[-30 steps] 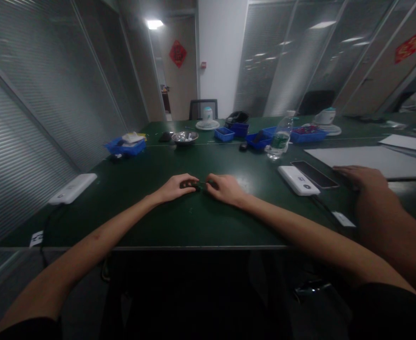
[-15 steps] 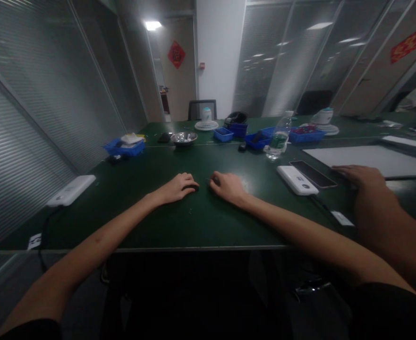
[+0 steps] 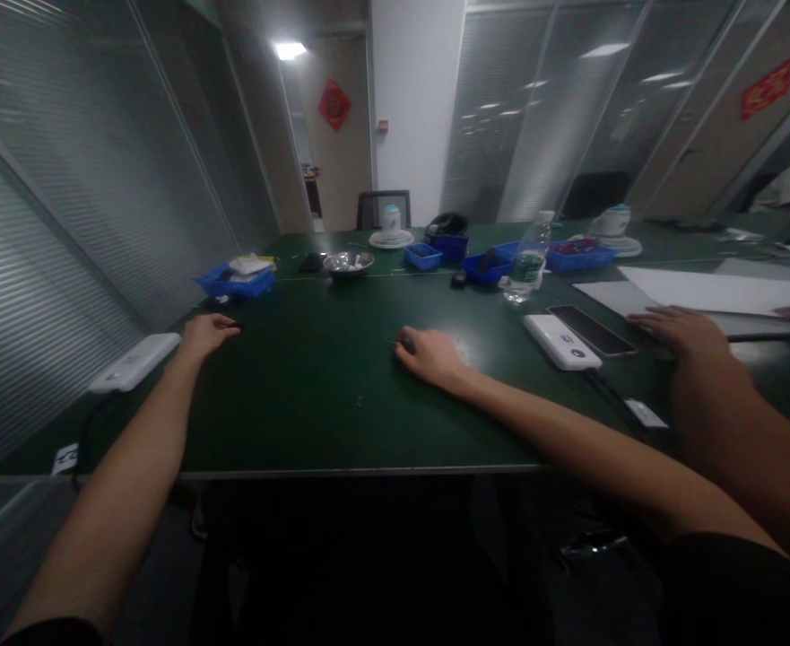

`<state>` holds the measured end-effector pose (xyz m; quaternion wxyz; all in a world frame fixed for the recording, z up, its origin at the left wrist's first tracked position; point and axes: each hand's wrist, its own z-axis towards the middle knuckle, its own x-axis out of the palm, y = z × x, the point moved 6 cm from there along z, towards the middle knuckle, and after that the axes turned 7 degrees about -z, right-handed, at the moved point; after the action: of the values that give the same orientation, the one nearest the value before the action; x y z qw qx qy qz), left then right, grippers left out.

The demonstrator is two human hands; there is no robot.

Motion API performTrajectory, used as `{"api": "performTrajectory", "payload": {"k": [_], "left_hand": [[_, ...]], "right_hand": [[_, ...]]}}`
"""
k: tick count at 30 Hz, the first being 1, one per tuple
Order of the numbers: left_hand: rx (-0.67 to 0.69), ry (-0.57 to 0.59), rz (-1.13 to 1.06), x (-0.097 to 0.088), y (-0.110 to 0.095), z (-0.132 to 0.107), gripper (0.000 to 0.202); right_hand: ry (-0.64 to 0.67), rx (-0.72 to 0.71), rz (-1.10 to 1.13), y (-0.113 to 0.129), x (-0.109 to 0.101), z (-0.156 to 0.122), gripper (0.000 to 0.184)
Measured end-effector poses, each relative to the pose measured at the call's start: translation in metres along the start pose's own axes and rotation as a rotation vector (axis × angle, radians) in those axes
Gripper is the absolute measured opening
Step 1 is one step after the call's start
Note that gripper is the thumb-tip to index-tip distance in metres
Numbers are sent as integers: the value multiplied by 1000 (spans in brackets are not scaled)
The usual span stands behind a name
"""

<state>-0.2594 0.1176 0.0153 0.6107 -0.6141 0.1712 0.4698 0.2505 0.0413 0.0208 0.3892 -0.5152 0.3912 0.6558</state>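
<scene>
My left hand (image 3: 207, 334) is over the left side of the dark green table (image 3: 300, 395), with its fingers pinched on a small dark thing (image 3: 235, 327) too small to name. Near the middle of the table, my right hand (image 3: 431, 354) rests with its fingers curled round a small dark object (image 3: 406, 344). A thin tip pokes out of that object towards the left; the rest is hidden in my palm. A wide gap of tabletop separates my two hands.
White power banks (image 3: 562, 341) lie on both sides, beside a dark phone (image 3: 591, 330) on the right. Further back are a water bottle (image 3: 527, 260), a metal bowl (image 3: 348, 262) and blue trays (image 3: 237, 280). Another person's hand (image 3: 683, 330) reaches in by white sheets (image 3: 704, 289).
My left hand has moved left, away from my right hand, keeping a small dark thing in its fingers. My right hand has stayed in place. At the right, a white sheet has been shifted.
</scene>
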Motion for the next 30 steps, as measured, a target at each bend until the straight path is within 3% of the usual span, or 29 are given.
{"api": "performTrajectory", "payload": {"k": [4,14,23,30], "left_hand": [[-58,-34,0,-12,14,-1,29],[-42,-39,-13,-12,6,-8,32],[18,-105,109,-16,-8,-16,18],[93,-97,218,-13,-7,-17,24]], "right_hand": [[-5,-14,1,0,1,1,36],[-5,-30,-13,3,-1,0,38],[7,-28,-32,5,-1,0,39],[2,-36,-31,5,-1,1,38]]}}
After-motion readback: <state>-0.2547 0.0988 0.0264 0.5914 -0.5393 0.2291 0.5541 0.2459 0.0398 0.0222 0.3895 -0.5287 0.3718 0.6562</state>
